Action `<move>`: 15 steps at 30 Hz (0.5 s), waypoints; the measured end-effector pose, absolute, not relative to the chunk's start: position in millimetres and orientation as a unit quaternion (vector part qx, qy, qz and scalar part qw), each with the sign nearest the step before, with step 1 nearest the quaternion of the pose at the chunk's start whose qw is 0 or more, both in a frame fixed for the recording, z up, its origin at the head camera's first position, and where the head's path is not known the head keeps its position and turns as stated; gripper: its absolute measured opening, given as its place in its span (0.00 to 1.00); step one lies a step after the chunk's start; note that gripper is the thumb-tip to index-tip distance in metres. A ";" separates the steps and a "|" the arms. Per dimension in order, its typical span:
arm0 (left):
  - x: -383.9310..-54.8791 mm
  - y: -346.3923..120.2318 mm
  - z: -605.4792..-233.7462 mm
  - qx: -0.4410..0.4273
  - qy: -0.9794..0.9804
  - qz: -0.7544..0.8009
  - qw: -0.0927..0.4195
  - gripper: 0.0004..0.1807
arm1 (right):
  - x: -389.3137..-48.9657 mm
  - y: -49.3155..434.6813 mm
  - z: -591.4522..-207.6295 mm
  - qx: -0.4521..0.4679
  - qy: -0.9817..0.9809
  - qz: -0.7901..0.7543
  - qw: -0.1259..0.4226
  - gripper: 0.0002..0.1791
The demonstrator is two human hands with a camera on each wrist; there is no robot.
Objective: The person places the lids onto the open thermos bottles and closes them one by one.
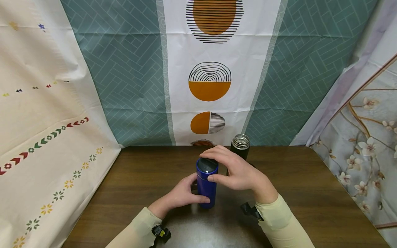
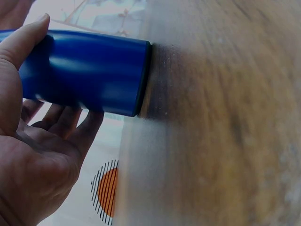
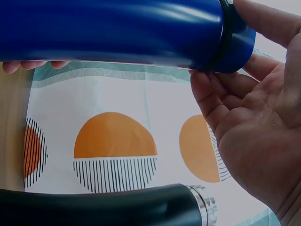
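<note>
A blue thermos flask (image 1: 207, 189) stands upright on the wooden table, with a dark-topped lid (image 1: 207, 166) on it. My left hand (image 1: 182, 194) grips its body from the left, thumb in front and fingers behind. At the top, my right hand (image 1: 238, 169) holds the lid between thumb and fingers. The right wrist view shows these fingers around the blue side of the lid (image 3: 242, 44), with a dark band below it. Behind the right hand stands a black thermos flask (image 1: 240, 148) with no lid, its metal threaded neck (image 3: 204, 205) bare.
The brown wooden table (image 1: 149, 165) reaches back to a hanging cloth (image 1: 133, 79) with orange and striped circles. Patterned cloths border the left and right sides. A small dark thing (image 1: 252, 165) shows behind the right hand, near the black flask.
</note>
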State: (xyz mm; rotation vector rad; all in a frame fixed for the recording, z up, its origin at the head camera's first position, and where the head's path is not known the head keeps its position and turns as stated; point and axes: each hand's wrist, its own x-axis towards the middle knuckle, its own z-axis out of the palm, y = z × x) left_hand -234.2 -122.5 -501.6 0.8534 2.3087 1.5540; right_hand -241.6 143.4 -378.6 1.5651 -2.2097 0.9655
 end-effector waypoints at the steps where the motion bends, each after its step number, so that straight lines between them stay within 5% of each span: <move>1: -233.9 -122.4 -501.4 0.291 0.788 0.531 0.116 0.44 | -241.7 143.3 -378.4 0.539 -0.762 0.333 0.133 0.33; 15: -234.8 -121.8 -501.8 0.288 0.785 0.535 0.121 0.43 | -241.9 144.6 -378.1 0.534 -0.761 0.347 0.124 0.34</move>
